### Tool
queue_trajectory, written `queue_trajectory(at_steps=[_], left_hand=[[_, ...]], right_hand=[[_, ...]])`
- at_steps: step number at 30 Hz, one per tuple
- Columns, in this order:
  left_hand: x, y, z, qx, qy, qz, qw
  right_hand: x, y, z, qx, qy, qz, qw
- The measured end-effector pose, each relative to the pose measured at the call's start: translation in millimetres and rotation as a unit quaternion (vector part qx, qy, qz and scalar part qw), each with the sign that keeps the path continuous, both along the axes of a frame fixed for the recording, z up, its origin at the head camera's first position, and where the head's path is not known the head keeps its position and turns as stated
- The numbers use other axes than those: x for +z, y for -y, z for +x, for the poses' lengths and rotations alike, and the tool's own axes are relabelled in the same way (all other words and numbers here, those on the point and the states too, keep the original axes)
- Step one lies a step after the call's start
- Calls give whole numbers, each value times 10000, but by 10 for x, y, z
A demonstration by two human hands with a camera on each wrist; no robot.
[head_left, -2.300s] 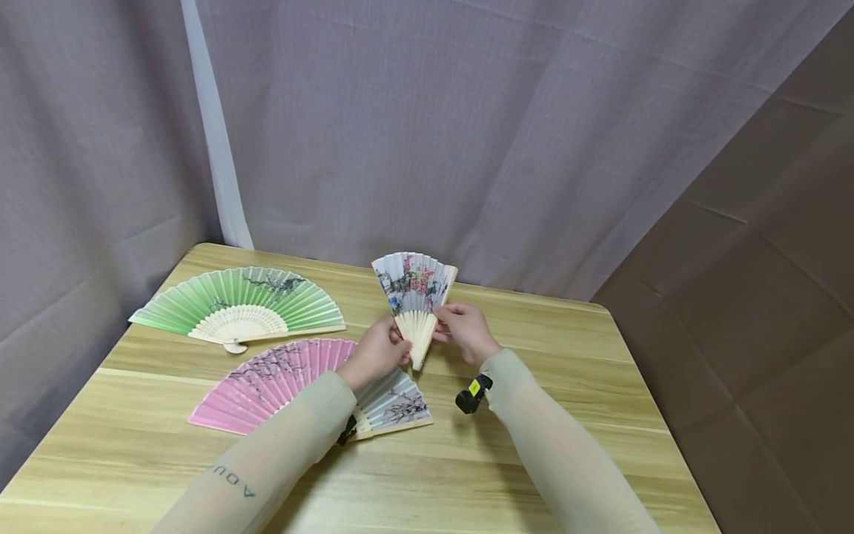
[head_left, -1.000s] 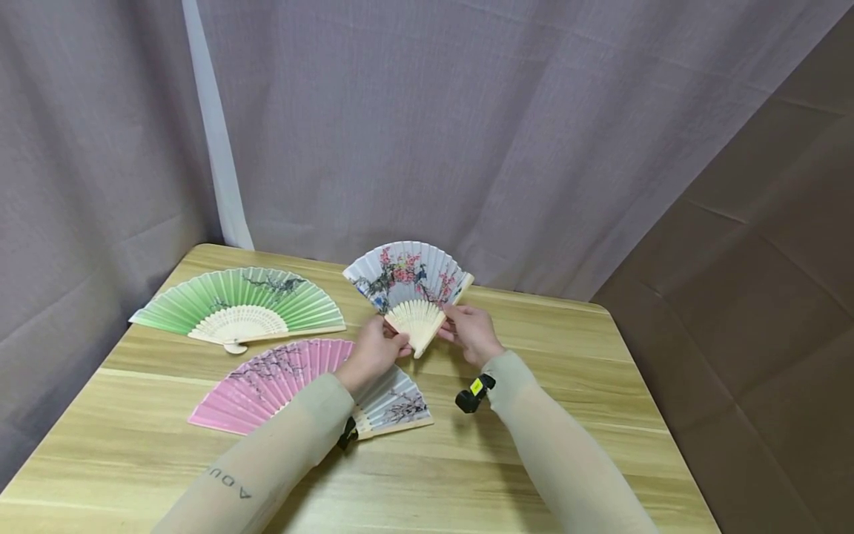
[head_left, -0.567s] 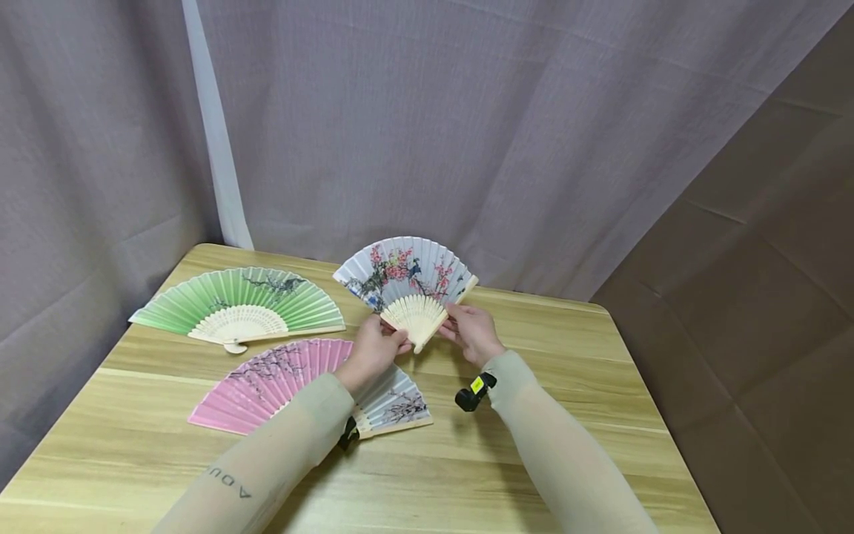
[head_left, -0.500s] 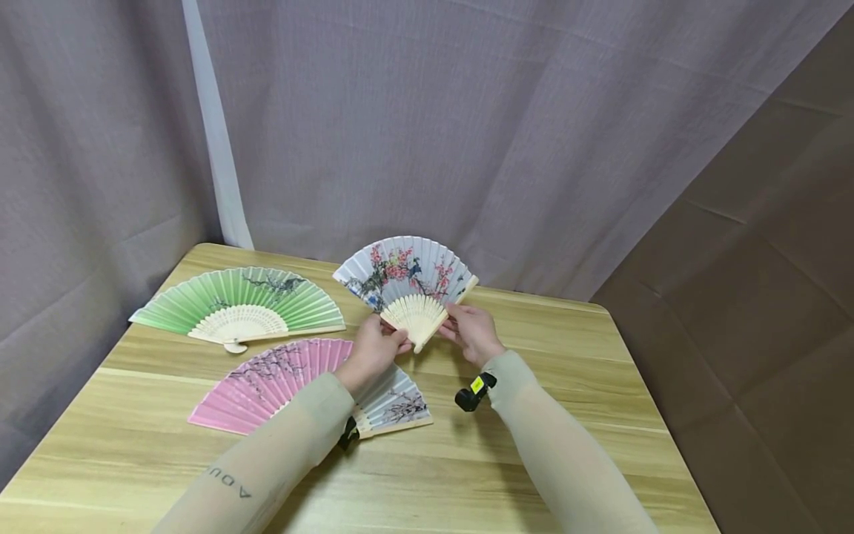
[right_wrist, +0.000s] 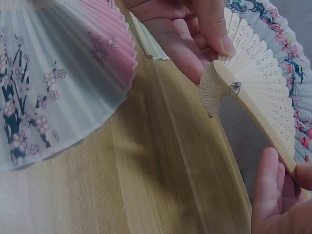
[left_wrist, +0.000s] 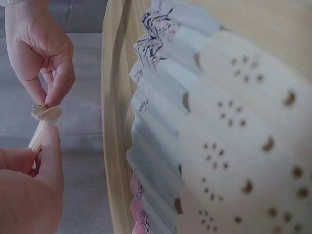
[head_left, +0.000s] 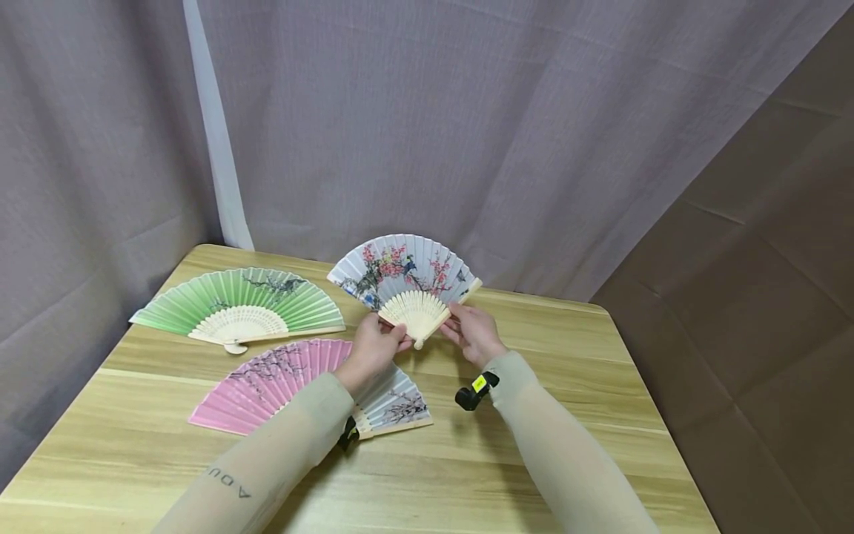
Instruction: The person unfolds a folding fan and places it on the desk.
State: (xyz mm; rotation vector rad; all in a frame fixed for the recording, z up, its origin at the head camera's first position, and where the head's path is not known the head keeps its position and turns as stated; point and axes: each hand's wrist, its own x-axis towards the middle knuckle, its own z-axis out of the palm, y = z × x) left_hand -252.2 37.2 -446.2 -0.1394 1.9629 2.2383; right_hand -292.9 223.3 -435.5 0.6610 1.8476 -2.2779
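In the head view, both hands hold a spread folding fan (head_left: 405,271) over the table's far side. Its pale grey leaf has red blossoms and blue birds, and its cream ribs are pierced. My left hand (head_left: 375,347) pinches the left end of the ribs near the pivot, thumb in front. My right hand (head_left: 475,334) grips the right guard stick between thumb and fingers. A metal ring hangs at the fan's rivet (right_wrist: 235,87) in the right wrist view. A pink-to-grey folding fan (head_left: 273,382) lies under my left forearm, its middle hidden.
A green folding fan (head_left: 233,297) lies spread on the wooden table (head_left: 534,460) at the back left. Grey curtains (head_left: 400,133) hang close behind the table, and a brown panel (head_left: 760,311) stands along the right.
The held fan has widened from a narrow wedge to a broad spread, its left edge swinging left and its right edge right. The pivot has risen slightly; the other fans stay put.
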Motion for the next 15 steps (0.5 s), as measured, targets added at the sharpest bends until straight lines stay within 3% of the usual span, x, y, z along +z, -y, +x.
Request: queue_trajectory(at_steps=[15], left_hand=[[24,27,27,-116,54,525,9985]], right_hand=[[17,-72,13,57,-158,-154,9997]])
